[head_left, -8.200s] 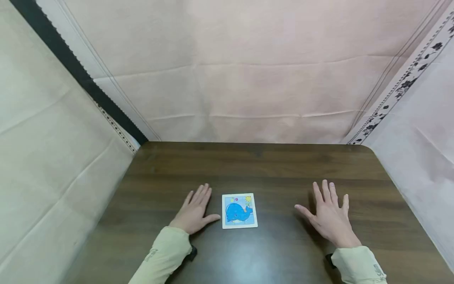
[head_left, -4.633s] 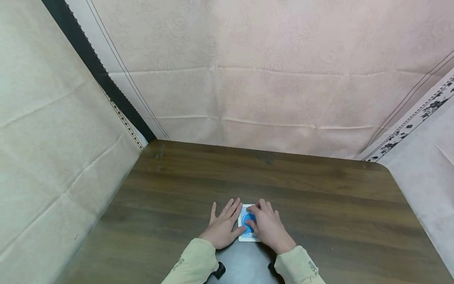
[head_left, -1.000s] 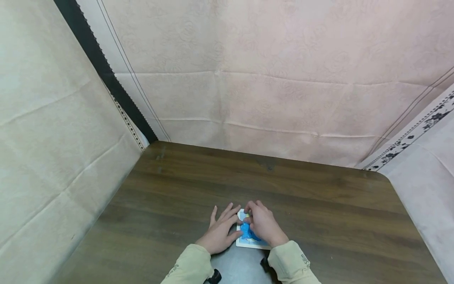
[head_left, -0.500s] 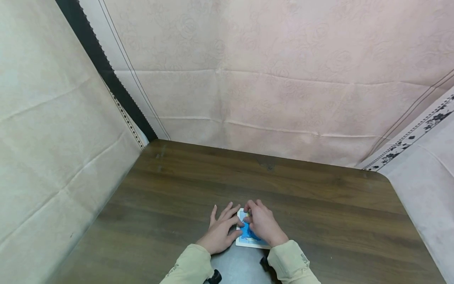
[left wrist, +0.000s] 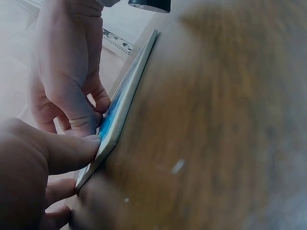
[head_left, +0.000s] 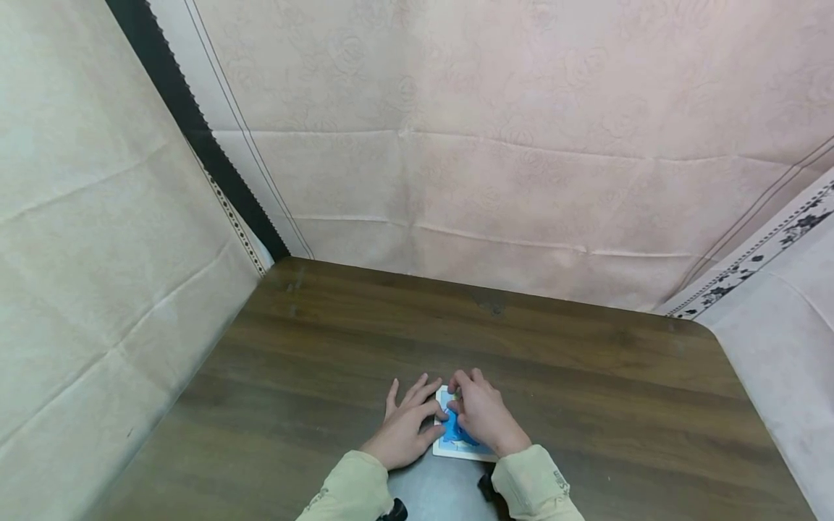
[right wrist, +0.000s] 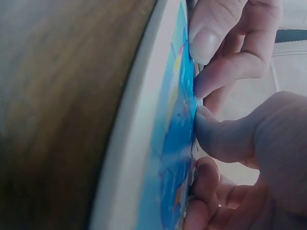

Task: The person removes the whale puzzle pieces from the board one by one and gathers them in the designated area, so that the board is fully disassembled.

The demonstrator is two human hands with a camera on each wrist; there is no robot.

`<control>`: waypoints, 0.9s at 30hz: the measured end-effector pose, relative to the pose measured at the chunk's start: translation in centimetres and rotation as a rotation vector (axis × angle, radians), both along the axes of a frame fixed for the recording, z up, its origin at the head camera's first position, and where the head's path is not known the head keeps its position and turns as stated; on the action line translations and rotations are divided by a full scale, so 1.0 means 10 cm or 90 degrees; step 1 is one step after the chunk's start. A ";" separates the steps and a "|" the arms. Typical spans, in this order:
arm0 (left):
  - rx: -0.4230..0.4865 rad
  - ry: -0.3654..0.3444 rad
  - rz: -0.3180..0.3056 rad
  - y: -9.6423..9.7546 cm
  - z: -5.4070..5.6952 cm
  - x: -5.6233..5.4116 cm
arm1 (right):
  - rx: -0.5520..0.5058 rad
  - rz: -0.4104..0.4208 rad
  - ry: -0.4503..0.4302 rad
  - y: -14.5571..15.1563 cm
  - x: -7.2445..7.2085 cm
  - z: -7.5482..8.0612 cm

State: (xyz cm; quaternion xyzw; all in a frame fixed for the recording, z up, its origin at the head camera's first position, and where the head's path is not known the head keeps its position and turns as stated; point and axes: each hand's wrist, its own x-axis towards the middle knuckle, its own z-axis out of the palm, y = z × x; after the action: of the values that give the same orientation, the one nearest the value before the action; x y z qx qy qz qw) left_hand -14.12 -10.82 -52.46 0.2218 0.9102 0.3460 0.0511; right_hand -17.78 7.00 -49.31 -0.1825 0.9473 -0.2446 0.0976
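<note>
Moved inward onto the whale board (head_left: 458, 440), the left hand (head_left: 404, 432) rests spread and the right hand (head_left: 483, 414) curls, gripping I cannot confirm; work appears begun.

The white-rimmed board (head_left: 456, 444) shows blue, the table (head_left: 365, 325) brown wood grain, the sleeves (head_left: 348, 486) pale green.

Soft even light, pale glare on tabletop (head_left: 444, 489), blurry wrist views

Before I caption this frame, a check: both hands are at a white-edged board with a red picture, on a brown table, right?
Not quite: the head view shows a blue picture on the white-edged board. The rest holds.
</note>
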 end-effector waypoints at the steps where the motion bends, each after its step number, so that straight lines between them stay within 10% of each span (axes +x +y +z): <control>1: 0.001 0.001 0.001 0.00 0.00 0.00 | 0.000 0.000 0.000 0.00 0.00 0.00; 27: 0.003 0.006 0.001 0.00 -0.05 -0.01 | 0.010 0.003 0.010 0.00 0.00 0.00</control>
State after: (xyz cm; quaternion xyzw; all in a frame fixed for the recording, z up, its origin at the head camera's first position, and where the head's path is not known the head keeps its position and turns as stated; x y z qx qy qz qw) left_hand -14.20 -10.84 -52.94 0.2231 0.9097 0.3471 0.0463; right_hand -17.74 7.02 -49.27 -0.1862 0.9493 -0.2358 0.0922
